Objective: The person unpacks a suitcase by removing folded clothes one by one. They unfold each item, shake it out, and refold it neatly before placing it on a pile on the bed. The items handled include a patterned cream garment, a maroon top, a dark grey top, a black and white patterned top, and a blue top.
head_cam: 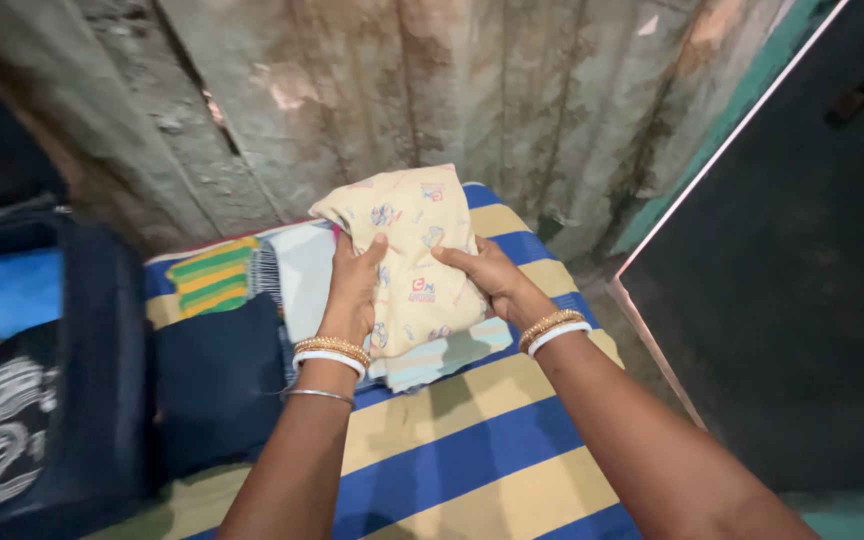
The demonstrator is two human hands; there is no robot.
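While our left hand and right hand clamp the folded yellow printed cloth from both sides, fingers closed on it, we hold it above the pale folded garment on the blue-and-yellow striped sheet, dark blue fabric bunched just left, stained wall behind.

Home: striped bedsheet, folded clothes
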